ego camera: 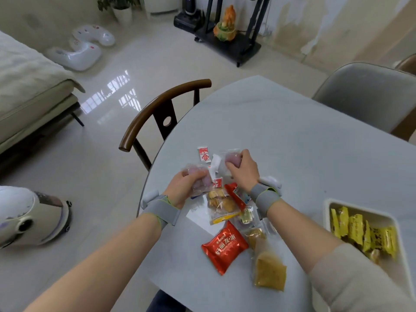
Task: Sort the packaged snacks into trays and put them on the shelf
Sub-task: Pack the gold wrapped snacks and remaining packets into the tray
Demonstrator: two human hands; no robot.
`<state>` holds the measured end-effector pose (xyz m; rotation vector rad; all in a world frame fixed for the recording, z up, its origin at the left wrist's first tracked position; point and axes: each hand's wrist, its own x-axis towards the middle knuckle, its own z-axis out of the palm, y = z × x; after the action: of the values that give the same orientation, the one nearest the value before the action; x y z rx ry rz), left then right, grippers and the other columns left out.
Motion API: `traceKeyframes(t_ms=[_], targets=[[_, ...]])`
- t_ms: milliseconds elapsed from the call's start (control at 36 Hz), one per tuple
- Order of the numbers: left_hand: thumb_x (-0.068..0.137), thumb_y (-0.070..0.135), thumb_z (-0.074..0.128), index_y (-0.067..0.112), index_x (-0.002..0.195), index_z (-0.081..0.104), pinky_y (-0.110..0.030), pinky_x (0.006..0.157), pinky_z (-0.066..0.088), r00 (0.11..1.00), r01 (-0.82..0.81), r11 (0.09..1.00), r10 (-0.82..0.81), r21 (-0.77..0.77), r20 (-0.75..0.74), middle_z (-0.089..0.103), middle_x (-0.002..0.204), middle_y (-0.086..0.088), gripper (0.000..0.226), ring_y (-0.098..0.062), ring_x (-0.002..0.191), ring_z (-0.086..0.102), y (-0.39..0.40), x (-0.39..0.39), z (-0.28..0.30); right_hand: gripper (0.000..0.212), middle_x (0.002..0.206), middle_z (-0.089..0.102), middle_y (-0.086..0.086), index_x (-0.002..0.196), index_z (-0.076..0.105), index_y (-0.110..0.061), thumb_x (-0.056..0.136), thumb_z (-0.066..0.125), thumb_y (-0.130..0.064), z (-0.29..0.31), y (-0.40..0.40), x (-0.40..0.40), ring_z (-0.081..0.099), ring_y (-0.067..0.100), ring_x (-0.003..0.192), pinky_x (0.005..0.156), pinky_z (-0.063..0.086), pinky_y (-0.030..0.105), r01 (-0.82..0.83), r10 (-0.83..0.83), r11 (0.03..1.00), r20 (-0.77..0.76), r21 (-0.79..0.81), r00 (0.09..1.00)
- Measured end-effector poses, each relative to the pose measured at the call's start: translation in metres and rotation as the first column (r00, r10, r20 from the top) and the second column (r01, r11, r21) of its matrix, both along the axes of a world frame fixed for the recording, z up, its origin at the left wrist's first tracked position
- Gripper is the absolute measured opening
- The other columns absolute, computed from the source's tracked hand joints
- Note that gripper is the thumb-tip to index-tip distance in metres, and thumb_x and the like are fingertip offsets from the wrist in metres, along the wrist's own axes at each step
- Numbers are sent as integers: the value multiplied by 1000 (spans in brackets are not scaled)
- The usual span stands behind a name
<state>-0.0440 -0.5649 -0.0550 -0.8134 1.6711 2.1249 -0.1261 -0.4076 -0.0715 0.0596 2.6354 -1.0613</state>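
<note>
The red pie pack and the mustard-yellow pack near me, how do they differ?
The red pie pack is opaque with white lettering; the mustard-yellow pack is clear plastic showing a plain yellow-brown block. The red pack lies nearer the left arm, the yellow one nearer the right arm. The red pack looks puffed, the yellow one flatter. Both lie untouched on the table.

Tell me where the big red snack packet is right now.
In the head view, the big red snack packet lies flat on the table, near its front edge between the person's forearms, just left of the brown-crumb packet and below the biscuit packet.
</note>
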Motion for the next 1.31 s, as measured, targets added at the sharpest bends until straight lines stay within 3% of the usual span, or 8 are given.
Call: traceKeyframes(t_ms=[194, 306, 472, 667, 806, 917, 1028, 1306], targets=[[76, 18, 70, 3, 68, 66, -33, 71, 49, 998, 26, 999, -24, 24, -64, 60, 74, -18, 17, -27, 73, 59, 27, -2, 8, 22, 76, 42, -3, 96, 36, -11, 85, 55, -7, 34, -1, 57, 45, 17, 76, 55, 31, 23, -186, 201, 979, 231, -88, 952], [57, 22, 85, -15, 96, 60, -50, 88, 53, 990, 126, 989, -130, -75, -53, 64, 94, -33, 59, -36, 85, 66, 37, -1, 7, 27, 77, 41, -6, 102, 38, -10, 83, 55, -1, 43, 15, 74, 43, 7, 70, 52, 35, 13, -130, 175, 975, 256, -182, 951], [35, 49, 90, 4, 99, 62, -46, 85, 55, 944, 314, 880, -329, -355, 20, 70, 92, -12, 82, -25, 89, 68, 59, -8, 5, 36, 94, 57, -4, 102, 48, -20, 78, 65, 1, 37, 42, 84, 58, 13, 94, 84, 49, 25, 105, 17, 919, 305, -380, 952], [66, 27, 87, 17, 80, 52, -17, 60, 47, 921, 359, 847, -389, -393, 2, 61, 70, 10, 39, -4, 67, 59, 95, -7, 10, 47, 91, 55, 2, 118, 49, -6, 74, 47, 12, 37, 72, 96, 52, 9, 81, 66, 43, 20, 224, -53, 868, 365, -443, 929], [57, 39, 90, 17, 113, 55, -32, 90, 51, 874, 425, 753, -486, -503, 11, 64, 102, 0, 70, -15, 95, 62, 100, -22, 9, 51, 101, 60, 17, 119, 53, -17, 83, 37, 14, 45, 90, 99, 58, 30, 97, 87, 44, 33, 246, 27, 808, 451, -535, 892], [58, 33, 90, 15, 113, 52, -24, 77, 46, 887, 381, 748, -462, -544, -15, 62, 93, 4, 69, -7, 81, 58, 102, -21, 10, 31, 108, 67, 13, 111, 68, -11, 91, 45, -3, 40, 113, 78, 61, 33, 106, 86, 45, 32, 162, -118, 979, 298, -127, 947], [60, 33, 89, 13, 116, 52, -21, 75, 44, 908, 347, 764, -420, -543, -11, 61, 98, 1, 70, -9, 81, 58, 98, -19, 4, 32, 124, 58, 16, 119, 55, -3, 90, 51, -16, 19, 129, 72, 53, 34, 116, 90, 42, 33, 112, -203, 914, 198, 391, 959], [61, 33, 89, 11, 118, 55, -22, 68, 49, 910, 372, 794, -413, -480, 22, 66, 105, -5, 70, -10, 82, 62, 81, -14, -4, 56, 131, 46, 13, 122, 42, -7, 88, 55, -50, -40, 120, 95, 46, 30, 123, 101, 40, 39, 7, -243, 802, 316, 598, 917]])
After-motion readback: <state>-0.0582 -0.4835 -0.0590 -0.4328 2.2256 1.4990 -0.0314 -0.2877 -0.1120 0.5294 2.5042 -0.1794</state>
